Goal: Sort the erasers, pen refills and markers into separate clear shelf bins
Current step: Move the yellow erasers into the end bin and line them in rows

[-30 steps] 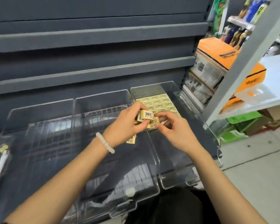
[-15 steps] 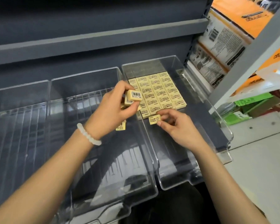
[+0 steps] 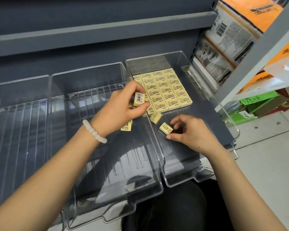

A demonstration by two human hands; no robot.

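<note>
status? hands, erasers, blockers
Left hand holds several erasers. Right hand pinching one eraser over right bin. Nothing blocking.

Beyond the hands, a dark grey shelf back (image 3: 90,47) runs across the view, with a lighter grey ledge (image 3: 107,32) set along it. To the right of the right hand stand stacked cardboard boxes (image 3: 232,40) with orange tops and printed white sides (one bears a barcode). A pale slanted post (image 3: 257,52) crosses in front of them. Lower, still right of that hand, sits what looks like a green carton (image 3: 257,99), though it is blurred. Nearer the viewer on that side lies a pale tiled floor (image 3: 265,164).
</note>
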